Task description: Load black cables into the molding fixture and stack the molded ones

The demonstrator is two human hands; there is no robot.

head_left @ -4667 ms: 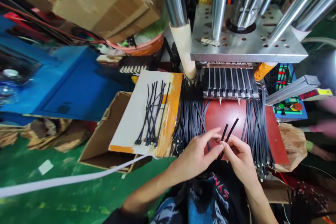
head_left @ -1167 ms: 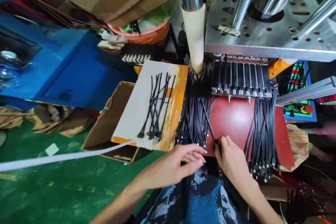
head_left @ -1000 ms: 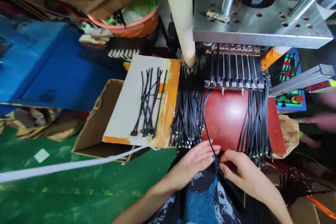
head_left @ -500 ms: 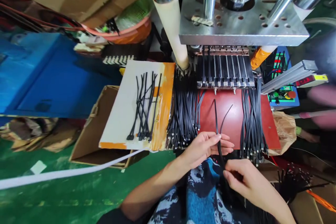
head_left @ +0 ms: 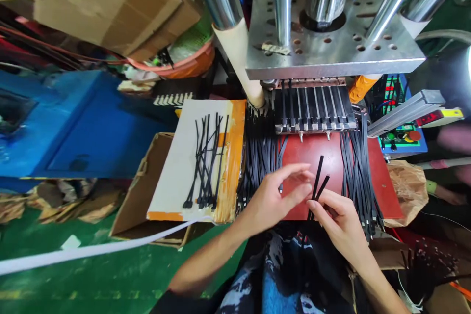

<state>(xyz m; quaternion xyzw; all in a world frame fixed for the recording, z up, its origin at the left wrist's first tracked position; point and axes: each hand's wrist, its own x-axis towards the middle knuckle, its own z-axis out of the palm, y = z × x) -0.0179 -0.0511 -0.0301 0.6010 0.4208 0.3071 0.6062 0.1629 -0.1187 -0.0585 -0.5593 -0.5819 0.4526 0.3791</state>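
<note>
Ties (head_left: pixel 317 187), two thin black strips, stick up in a narrow V from the right hand (head_left: pixel 336 221), which pinches their lower ends between thumb and fingertips over the near edge of the red board (head_left: pixel 333 157). The left hand (head_left: pixel 274 196) hovers just left of them with fingers spread and loose, gripping nothing, its fingertips close to the strips. They look light, springy and smooth, so they would likely slip or splay unless held near the ends, where the pinch now sits. On the board, dense bundles (head_left: pixel 355 171) of the same strips lie to the right and left of the hands. Behind the board stands the press (head_left: pixel 331 54) with its grooved mould (head_left: pixel 312 110). Left of the board, a white sheet (head_left: pixel 184 157) carries a small loose batch (head_left: pixel 206 162).
</note>
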